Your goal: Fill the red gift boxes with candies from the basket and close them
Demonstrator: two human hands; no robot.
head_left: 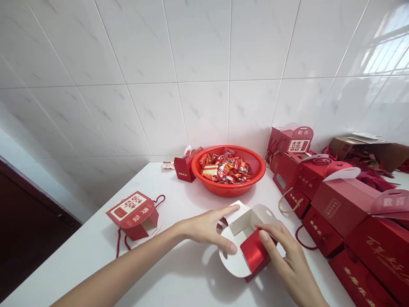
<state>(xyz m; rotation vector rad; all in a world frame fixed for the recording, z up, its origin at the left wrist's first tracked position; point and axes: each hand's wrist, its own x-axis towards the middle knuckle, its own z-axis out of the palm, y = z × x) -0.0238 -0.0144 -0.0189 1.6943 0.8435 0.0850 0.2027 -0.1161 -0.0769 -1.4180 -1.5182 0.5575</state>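
Observation:
An unfolded-top red gift box (244, 232) with a white inside stands on the table in front of me, its rounded handle flaps spread out. My left hand (211, 230) spans its left side, thumb on a white flap and index finger stretched along the far flap. At the right side, my right hand (283, 247) has its fingers at a glossy red panel (255, 250) over the opening. Whether that panel is a folded flap or a separate piece, I cannot tell. Beyond the box sits a red plastic basket (228, 189) holding many wrapped sweets (223, 166).
A closed red gift box (134, 213) with a cord handle lies at left. A small red box (184, 168) and printed cards (168, 166) are beside the basket. Stacked red boxes (345, 196) line the right side, with a cardboard carton (340, 147) behind. A tiled wall (204, 111) backs the table.

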